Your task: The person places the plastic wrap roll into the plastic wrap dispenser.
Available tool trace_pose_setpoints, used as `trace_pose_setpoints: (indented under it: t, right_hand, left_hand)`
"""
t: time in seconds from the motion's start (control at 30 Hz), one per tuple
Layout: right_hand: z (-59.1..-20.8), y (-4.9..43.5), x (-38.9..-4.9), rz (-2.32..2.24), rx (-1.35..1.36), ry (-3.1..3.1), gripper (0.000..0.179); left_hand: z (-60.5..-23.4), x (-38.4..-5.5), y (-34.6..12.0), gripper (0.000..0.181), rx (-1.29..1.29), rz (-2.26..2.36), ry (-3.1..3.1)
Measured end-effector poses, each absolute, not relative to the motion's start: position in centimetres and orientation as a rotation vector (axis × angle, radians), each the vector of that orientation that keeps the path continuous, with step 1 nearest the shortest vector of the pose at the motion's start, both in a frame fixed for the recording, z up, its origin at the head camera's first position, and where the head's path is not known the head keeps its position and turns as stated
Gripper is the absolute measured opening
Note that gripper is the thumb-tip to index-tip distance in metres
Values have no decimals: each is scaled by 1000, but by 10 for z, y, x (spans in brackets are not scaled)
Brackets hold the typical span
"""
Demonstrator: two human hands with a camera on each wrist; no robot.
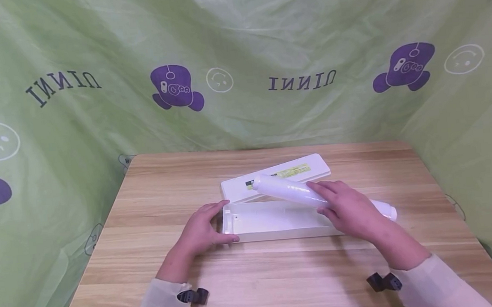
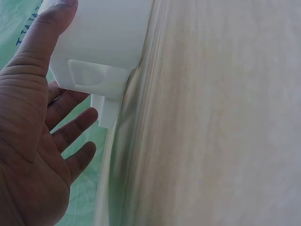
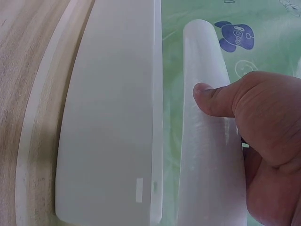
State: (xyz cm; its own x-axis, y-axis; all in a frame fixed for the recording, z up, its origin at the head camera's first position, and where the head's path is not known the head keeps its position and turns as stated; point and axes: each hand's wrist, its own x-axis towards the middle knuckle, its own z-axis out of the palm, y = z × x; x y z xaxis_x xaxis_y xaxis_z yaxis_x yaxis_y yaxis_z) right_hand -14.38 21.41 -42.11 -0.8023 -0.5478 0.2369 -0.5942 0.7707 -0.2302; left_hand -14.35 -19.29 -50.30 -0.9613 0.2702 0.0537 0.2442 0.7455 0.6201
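Note:
A long white open box lies on the table, its hollow side up. My left hand grips its left end, thumb on the front wall and index finger at the back corner; in the left wrist view the other fingers spread beside the box end. My right hand holds a roll of clear plastic wrap above the box, tilted with its left end toward the back. In the right wrist view the thumb presses along the roll, which is apart from the box wall.
Behind the box lies its long white lid, slanted, with a yellow-green label partly covered by the roll. A wood-grain table carries everything. Green printed cloth hangs around its back and sides.

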Motion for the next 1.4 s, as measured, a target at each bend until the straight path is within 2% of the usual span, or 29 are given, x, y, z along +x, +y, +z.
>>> trace_pose_setpoints:
  t: [1.4]
  right_hand:
    - [-428,183,-144,426,1071,-2788,70]
  left_hand:
    - [-500,-143,-191,114,387,1003,2881]
